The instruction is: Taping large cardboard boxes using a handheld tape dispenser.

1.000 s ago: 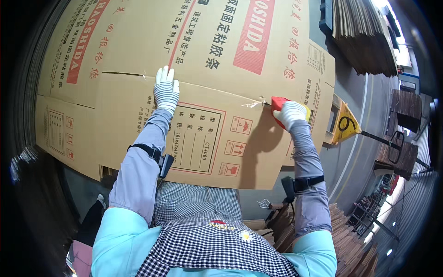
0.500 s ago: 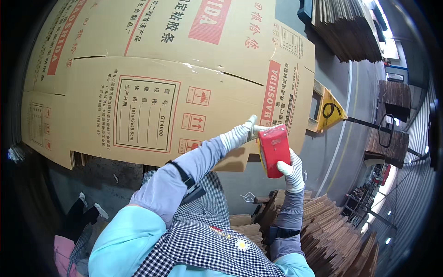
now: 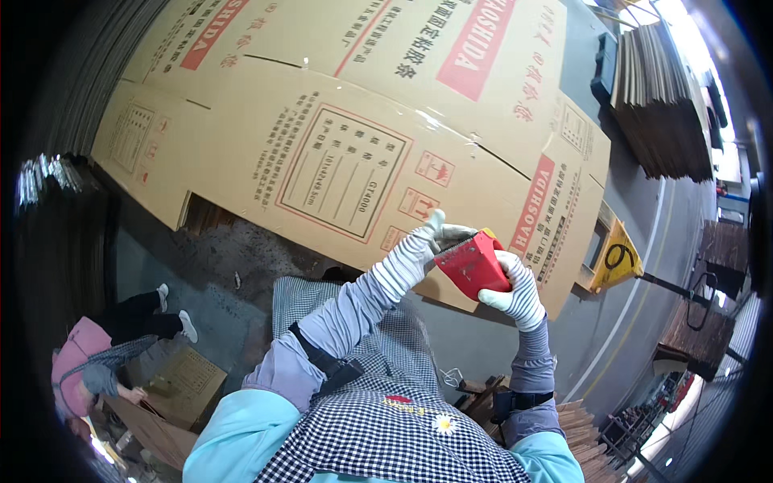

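A red tape dispenser [image 3: 473, 266] with a toothed metal edge is between my gloved hands, above the near edge of a large flattened cardboard box [image 3: 266, 173]. My right hand [image 3: 515, 294] grips its right side, with the thumb across the front. Against the toothed edge, the fingers of my left hand [image 3: 437, 237] are curled, with the thumb pointing up. A bit of yellow shows behind the dispenser's top. Any loose tape end is too small to see. Printed panels and red bands cover the cardboard.
Stacked cardboard sheets [image 3: 660, 105] stand at far right, with another stack [image 3: 564, 423] at lower right. A yellow pallet jack [image 3: 618, 256] sits beyond the box's right edge. At lower left a person in pink [image 3: 80, 354] is beside an open carton [image 3: 189, 378].
My view has swung, so the box appears further right and lower. The dispenser has tilted, its toothed edge now facing my left hand. The person and carton at lower left show more.
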The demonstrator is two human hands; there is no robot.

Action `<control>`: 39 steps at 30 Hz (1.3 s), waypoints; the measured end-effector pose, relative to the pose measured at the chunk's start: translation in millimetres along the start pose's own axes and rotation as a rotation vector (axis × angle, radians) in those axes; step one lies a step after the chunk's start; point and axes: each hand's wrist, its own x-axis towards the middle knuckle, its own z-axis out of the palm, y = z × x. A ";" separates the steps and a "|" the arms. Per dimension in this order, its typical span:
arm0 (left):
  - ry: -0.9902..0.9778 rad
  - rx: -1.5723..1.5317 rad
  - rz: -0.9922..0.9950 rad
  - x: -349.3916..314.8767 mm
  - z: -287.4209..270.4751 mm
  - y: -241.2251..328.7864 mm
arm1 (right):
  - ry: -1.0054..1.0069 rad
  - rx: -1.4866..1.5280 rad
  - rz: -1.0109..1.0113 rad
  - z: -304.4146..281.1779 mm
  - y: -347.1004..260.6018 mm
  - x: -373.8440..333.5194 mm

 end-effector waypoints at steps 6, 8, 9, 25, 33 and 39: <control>0.599 0.197 0.297 -57.1 -90.0 2.0 | -0.296 -0.261 0.172 67.9 -35.2 38.1; 1.043 0.226 0.531 -92.4 -108.5 34.8 | -0.351 -0.405 0.209 88.5 -27.9 44.5; 1.197 0.217 0.714 -113.7 -122.3 57.2 | -0.354 -0.408 0.213 99.6 -24.2 49.1; 1.245 0.028 0.645 -179.2 -329.9 156.6 | -0.327 -0.654 -0.005 201.9 -23.0 57.1; 1.256 0.026 0.678 -169.4 -322.2 148.1 | -0.288 -1.052 0.752 126.4 54.9 7.0; 1.171 0.015 0.751 -142.1 -315.6 154.8 | -0.595 -1.843 0.404 183.5 136.9 62.6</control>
